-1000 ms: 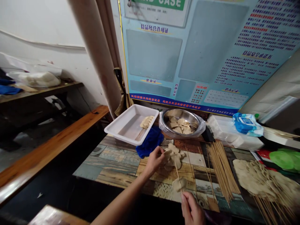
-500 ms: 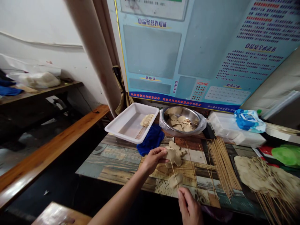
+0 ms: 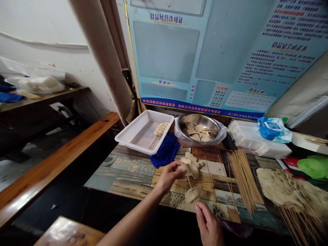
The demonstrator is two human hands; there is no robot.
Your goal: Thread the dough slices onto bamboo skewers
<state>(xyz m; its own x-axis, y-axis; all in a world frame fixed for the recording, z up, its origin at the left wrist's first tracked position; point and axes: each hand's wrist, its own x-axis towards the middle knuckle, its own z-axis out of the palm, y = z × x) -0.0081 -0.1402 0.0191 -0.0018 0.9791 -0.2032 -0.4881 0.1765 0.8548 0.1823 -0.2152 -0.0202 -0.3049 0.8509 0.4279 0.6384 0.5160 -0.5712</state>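
Note:
My left hand (image 3: 170,177) pinches a thin beige slice (image 3: 186,168) of food, its exact kind unclear, at the tip of a bamboo skewer (image 3: 189,181). My right hand (image 3: 208,223) grips that skewer near its lower end, fingers closed. Another beige slice (image 3: 192,195) is threaded on it, just above the right hand. Behind the left hand, a small heap of similar slices (image 3: 190,158) lies on the patterned wooden table (image 3: 133,172); the held slice partly overlaps it in view, so whether the two touch is hard to tell.
A white tray (image 3: 123,137) holds a few loaded skewers. Beside it are a blue cloth (image 3: 166,150) and a plastic-wrapped metal bowl (image 3: 180,133) of slices. Many bare skewers (image 3: 243,181) lie to the right, near a dark tray heaped with loaded skewers (image 3: 282,188). A wipes pack (image 3: 274,128) stands behind.
The slice at the skewer's tip has turned and looks more bent in my left fingers. Both hands otherwise keep nearly the same place; the view has shifted slightly.

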